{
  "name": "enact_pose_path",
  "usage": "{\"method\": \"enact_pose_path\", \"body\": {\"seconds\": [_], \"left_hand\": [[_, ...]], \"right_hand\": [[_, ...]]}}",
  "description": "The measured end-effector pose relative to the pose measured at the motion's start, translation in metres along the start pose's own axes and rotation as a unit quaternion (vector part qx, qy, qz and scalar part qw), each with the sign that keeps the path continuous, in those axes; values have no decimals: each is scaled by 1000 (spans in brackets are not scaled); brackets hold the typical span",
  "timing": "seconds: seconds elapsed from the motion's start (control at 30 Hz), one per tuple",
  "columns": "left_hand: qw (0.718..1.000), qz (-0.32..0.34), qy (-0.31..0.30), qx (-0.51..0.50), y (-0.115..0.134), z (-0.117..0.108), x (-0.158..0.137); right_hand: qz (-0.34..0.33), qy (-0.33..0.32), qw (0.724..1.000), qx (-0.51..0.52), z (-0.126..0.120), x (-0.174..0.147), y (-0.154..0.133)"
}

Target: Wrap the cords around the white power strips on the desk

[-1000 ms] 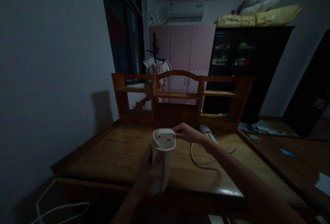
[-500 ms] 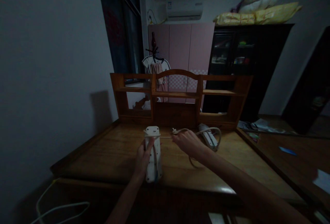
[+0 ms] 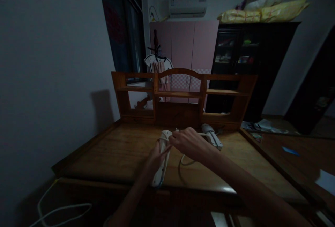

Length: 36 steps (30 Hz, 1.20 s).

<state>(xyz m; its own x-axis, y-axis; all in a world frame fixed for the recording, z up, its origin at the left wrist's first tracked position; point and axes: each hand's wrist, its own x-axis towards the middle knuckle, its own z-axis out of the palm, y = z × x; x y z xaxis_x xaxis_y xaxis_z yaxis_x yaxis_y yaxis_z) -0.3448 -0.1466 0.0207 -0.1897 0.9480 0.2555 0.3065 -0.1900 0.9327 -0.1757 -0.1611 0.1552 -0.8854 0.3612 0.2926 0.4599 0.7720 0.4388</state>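
Note:
A white power strip (image 3: 159, 175) stands tilted above the front of the wooden desk, with my left hand (image 3: 156, 159) closed around its side. Close to its upper end, my right hand (image 3: 187, 141) is closed on the strip's pale cord (image 3: 165, 138), which passes across the top of the strip. A plug's prongs seem to poke up just past my right fingers. Behind my right wrist lies a second white power strip (image 3: 214, 140) with cord wrapped about its far end. A loop of cord (image 3: 187, 163) hangs below my right hand.
The wooden desk (image 3: 104, 160) has a low shelf unit (image 3: 179, 95) along its back edge and a wall on the left. A white cable (image 3: 65, 210) hangs at the lower left. Papers (image 3: 264, 126) lie on a surface to the right.
My right hand has come in against the top of the power strip, drawing the cord with it. The strip has turned and leaned to the right in my left hand.

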Motion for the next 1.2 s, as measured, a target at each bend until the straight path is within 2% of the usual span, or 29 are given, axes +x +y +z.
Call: {"method": "enact_pose_path", "body": {"seconds": [0.1,0.2,0.3,0.43,0.63,0.83,0.97,1.1,1.2], "left_hand": [[994,79,-46,67,8,6,-10],[986,97,-76,112,19,11,-20],[982,119,-121,89,30,11,-27],[977,96,-169,82,37,6,-33],[967,54,-208,136,28,6,-35],[955,97,-212,183,20,5,-39],[962,92,-192,168,22,3,-47],[968,133,-188,96,29,-2,-57],[969,137,-188,82,30,-7,-61]], "right_hand": [[3,-1,1000,14,0,-1,4],[7,-1,999,42,-4,0,10],[26,9,997,78,-6,2,21],[61,16,986,157,-1,5,40],[96,-4,960,264,14,5,57],[79,-22,931,355,28,8,66],[56,-64,894,441,40,19,70],[32,-130,827,546,61,30,67],[35,-155,774,613,85,34,61]]}}
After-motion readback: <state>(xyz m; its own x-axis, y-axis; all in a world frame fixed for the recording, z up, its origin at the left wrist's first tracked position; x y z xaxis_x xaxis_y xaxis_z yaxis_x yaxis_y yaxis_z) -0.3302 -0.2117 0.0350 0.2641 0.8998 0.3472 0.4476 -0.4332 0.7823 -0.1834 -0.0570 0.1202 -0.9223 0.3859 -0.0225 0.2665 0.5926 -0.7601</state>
